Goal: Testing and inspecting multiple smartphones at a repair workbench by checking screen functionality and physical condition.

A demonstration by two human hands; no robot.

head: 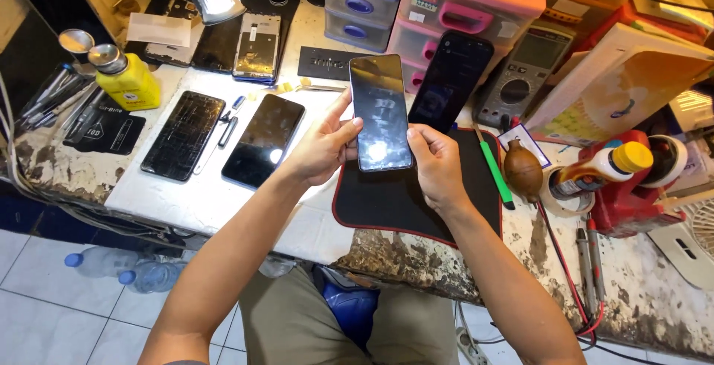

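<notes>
Cluttered bench (223, 201): left hand (321, 146) and right hand (437, 166) grip a phone (380, 112) by its long edges above the mat (394, 201), with other phones (262, 140) lying left and a screwdriver (494, 173) just right.

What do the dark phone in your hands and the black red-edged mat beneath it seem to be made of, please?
The dark phone, held by the left hand and right hand, looks glass-fronted: glossy, mirroring lamp glare. The black red-edged mat looks like soft matte rubber or fabric, with no shine and a stitched-looking border; which one is unclear.
</notes>
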